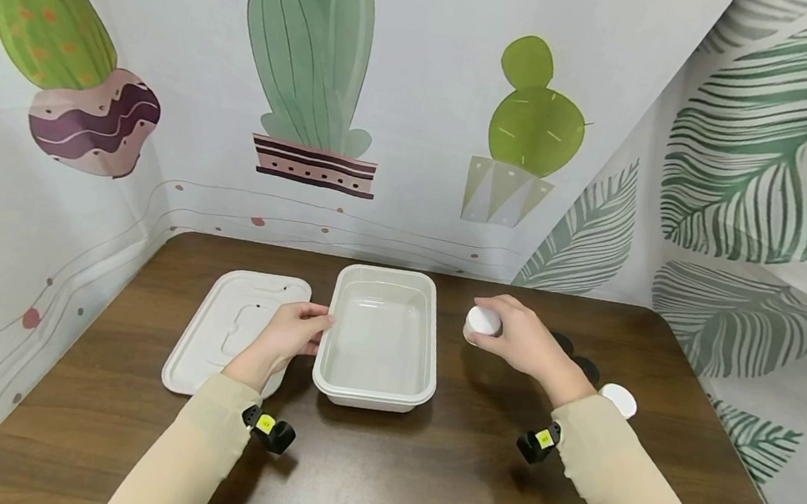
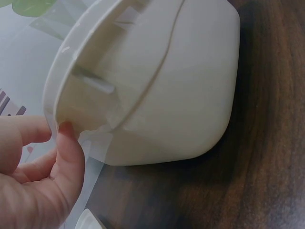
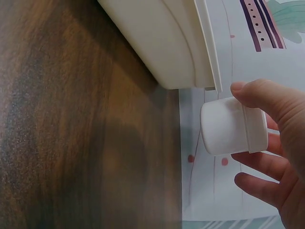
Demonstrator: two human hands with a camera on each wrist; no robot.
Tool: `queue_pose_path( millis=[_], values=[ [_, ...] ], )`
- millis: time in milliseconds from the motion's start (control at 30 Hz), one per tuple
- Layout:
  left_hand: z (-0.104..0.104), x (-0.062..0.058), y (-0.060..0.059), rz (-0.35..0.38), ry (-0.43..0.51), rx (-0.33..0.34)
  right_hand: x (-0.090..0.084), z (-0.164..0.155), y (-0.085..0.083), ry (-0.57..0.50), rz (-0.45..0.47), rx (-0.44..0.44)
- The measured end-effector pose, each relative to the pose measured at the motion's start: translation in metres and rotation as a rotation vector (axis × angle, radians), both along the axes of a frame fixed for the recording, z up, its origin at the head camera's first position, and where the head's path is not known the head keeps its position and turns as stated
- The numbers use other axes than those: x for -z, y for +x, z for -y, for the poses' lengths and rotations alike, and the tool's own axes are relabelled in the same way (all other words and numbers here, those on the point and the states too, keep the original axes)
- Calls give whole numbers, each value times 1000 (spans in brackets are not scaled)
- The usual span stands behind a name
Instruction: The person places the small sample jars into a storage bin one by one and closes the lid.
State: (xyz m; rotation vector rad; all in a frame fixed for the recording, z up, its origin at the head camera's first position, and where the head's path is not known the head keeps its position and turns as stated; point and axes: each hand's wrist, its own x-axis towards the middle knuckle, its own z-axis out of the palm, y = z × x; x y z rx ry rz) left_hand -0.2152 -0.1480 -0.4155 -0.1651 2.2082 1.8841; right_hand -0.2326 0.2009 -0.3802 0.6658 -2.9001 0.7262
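Note:
A cream rectangular food container, without its lid and with nothing inside, stands mid-table. At its left rim my left hand pinches the edge between thumb and fingers, as the left wrist view also shows. My right hand grips a small white lidded jar by its lid, to the right of the container. In the right wrist view the jar is held above the tabletop, apart from the container. A flat white lid lies on the table left of the container, partly covered by my left hand.
Beyond my right wrist another small white-topped jar stands on the table. Two dark round things sit close by, partly hidden by the wrist. A printed cloth hangs behind the brown wooden table.

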Motion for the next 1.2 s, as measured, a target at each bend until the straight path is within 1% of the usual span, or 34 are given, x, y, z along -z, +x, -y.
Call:
queue_pose_path(
  millis=[233, 633, 1200],
  values=[
    [0, -1, 1, -2, -6, 2, -2, 3, -1, -5, -9, -4],
    [0, 1, -1, 3, -28, -6, -7, 10, -1, -13, -12, -29],
    [0, 2, -1, -3, -18, -6, -10, 22, -4, -55, -4, -53]
  ],
)
